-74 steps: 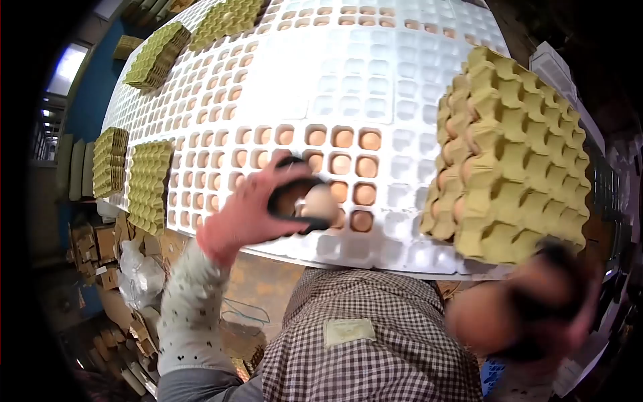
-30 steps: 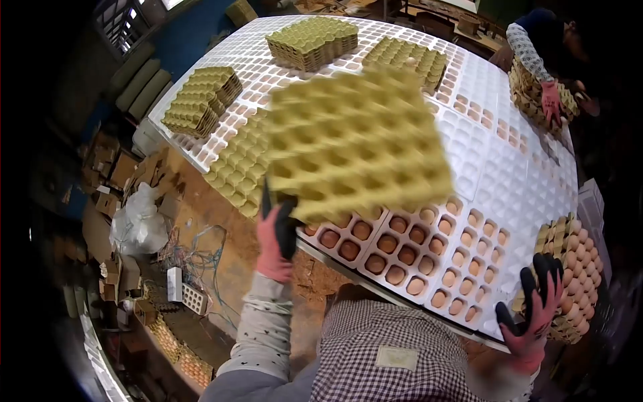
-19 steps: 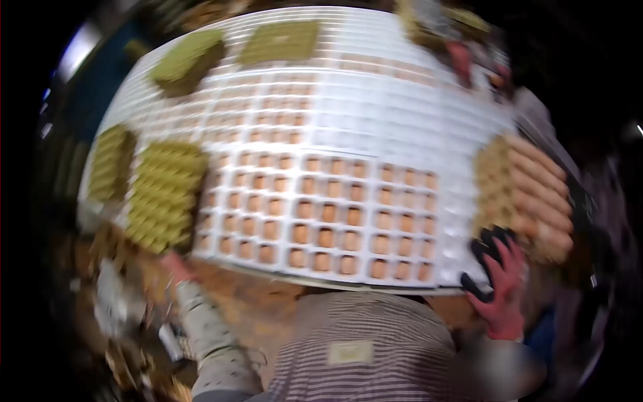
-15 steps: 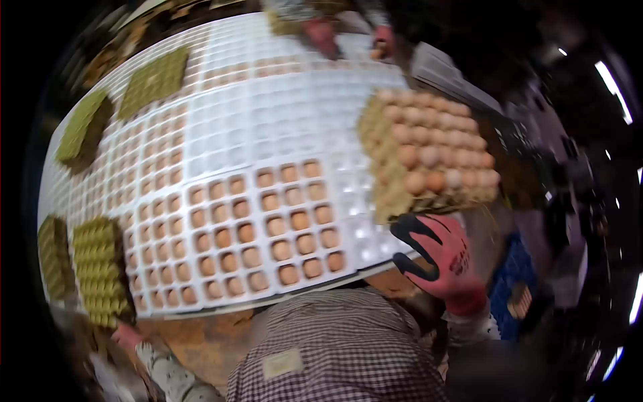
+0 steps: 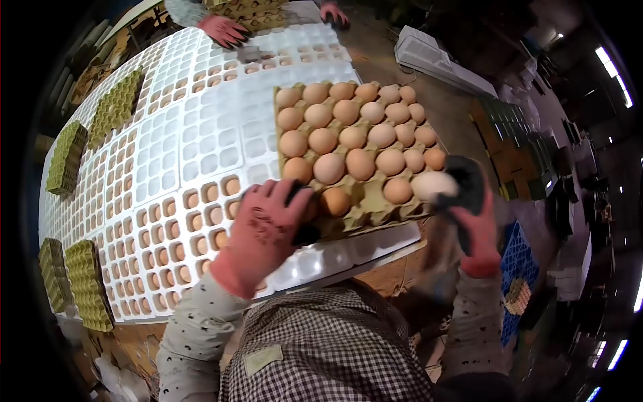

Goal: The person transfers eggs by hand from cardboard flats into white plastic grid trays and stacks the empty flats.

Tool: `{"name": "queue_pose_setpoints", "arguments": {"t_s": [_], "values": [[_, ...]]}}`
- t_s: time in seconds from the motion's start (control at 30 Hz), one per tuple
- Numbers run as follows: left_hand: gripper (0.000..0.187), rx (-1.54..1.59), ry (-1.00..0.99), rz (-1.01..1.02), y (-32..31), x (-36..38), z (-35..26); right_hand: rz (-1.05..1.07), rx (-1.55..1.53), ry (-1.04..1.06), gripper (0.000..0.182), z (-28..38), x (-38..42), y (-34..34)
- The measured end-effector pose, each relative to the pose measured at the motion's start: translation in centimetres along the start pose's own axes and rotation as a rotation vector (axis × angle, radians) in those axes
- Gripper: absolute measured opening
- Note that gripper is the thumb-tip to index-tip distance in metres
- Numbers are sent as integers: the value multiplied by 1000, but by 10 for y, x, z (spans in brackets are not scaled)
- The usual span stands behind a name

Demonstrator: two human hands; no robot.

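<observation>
A cardboard tray full of brown eggs lies on the white plastic cell trays, with some bare pockets in its front row. My right hand, in a pink and black glove, is closed on a pale egg at the tray's front right corner. At the front left corner is my left hand, gloved alike, its fingers curled over eggs; what they grip is partly hidden. Left of my left hand, brown eggs fill many white cells.
Green cardboard trays stand along the left side, with more further back. At the far edge are a co-worker's gloved hands beside stacked cardboard trays. A blue crate is at the right, below table height.
My left hand has come from the far left stack to the egg tray. My right hand has moved up and now holds an egg. The egg tray appears nearer and further left.
</observation>
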State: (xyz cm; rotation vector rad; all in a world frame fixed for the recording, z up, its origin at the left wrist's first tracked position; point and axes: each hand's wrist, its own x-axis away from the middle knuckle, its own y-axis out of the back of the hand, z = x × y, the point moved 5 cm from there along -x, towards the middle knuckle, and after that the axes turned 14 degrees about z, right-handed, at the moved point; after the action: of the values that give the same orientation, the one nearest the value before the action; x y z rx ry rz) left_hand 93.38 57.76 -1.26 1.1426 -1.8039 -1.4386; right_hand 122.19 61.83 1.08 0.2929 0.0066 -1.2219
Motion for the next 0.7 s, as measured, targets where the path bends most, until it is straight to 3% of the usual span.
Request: {"name": "queue_pose_setpoints", "arguments": {"t_s": [0.03, 0.07, 0.1, 0.13, 0.2, 0.23, 0.3, 0.33, 0.37, 0.47, 0.5, 0.53, 0.6, 0.63, 0.7], "values": [[41, 98, 39, -21, 1, -4, 6, -23, -196, -77, 48, -2, 7, 24], [39, 398, -5, 45, 6, -6, 16, 2, -251, -154, 48, -9, 12, 51], [40, 761, 45, -36, 4, -2, 26, 26, -304, -231, 48, -17, 17, 78], [41, 1122, 102, -117, 2, -1, 30, 88, -121, -411, 49, -18, 14, 86], [46, 1399, 147, -205, 16, -8, 26, 263, 713, -230, 55, 3, -2, 75], [50, 1261, 136, -154, 13, -13, 27, 270, 888, -341, 60, 4, -6, 67], [55, 311, 84, 35, 10, -29, -7, 341, 1050, -336, 58, -8, -18, 63], [58, 98, 118, 127, 2, -39, -25, 372, 1132, -331, 57, -12, -21, 62], [60, -19, 130, 51, 0, -41, -34, 356, 1082, -260, 54, -7, -21, 62], [57, 113, 48, 22, 16, -43, -31, 308, 770, -338, 52, 2, -18, 55], [56, 194, 14, -35, 22, -50, -36, 326, 695, -221, 57, 1, -17, 49], [48, 267, -42, -42, 31, -63, -47, 346, 885, -224, 60, 4, -15, 40], [34, 57, -156, -61, 26, -83, -64, 395, 1271, -207, 66, 10, -16, 14], [36, -16, -152, 44, 13, -94, -71, 401, 1334, -271, 69, 8, -18, 9], [34, -203, -141, 141, -13, -109, -88, 356, 1116, -215, 66, 1, -22, 15]]}}
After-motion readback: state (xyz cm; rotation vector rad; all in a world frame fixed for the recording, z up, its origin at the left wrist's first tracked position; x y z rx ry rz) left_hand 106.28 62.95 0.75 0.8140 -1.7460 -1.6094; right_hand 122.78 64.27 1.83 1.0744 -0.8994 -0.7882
